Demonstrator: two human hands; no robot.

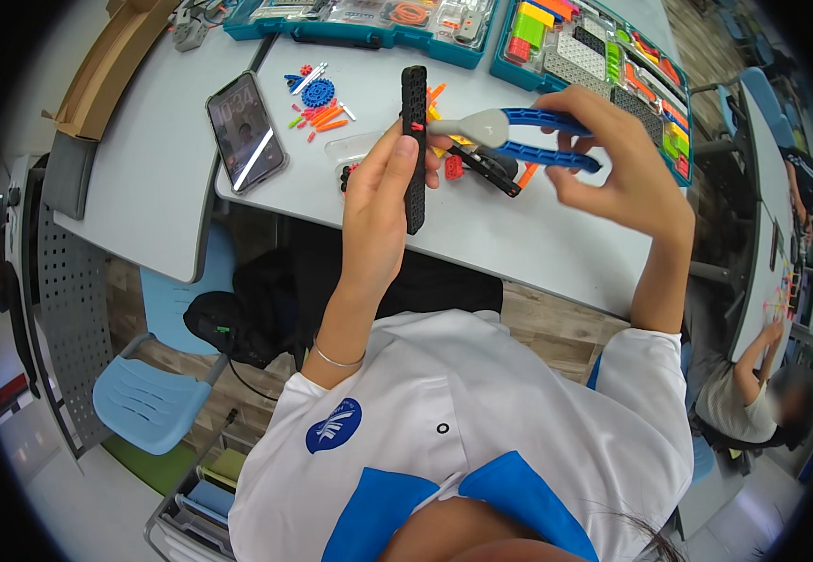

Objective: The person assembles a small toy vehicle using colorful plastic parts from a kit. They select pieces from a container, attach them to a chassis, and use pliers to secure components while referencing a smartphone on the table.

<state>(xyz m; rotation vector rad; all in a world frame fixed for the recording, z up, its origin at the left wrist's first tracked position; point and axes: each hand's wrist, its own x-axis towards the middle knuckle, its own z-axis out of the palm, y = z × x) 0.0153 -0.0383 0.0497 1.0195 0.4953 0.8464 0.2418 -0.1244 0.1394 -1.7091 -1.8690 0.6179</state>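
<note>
- We see the left hand point(373, 215) grasping a black beam point(415, 192), its thumb pressed along the near side and its fingers wrapped behind.
- The beam stands nearly vertical in the upper centre of the frame, held above the table point(556, 248). It is matte black, long and narrow, with a knobbly, pitted surface, and a small red pin point(417, 126) shows at its upper half.
- We see the right hand point(626, 164), right of centre, holding a plier-like tool point(491, 129) by its handles, fingers loosely bent. The tool has a pale grey head and two ribbed blue handles, spread apart. Its tip meets the beam's edge beside the pin; we cannot tell whether it grips the pin.
- For writing, we find pale clock digits on the lit screen of the phone point(247, 131), upper left, and a blue badge point(333, 426) with a white emblem and small lettering on the white shirt point(519, 393), lower centre.
- Just behind the tool we see a black assembly point(486, 170) and a red piece point(453, 168).
- Between phone and beam lie a blue gear point(317, 92) and scattered orange and pink pegs point(331, 125).
</note>
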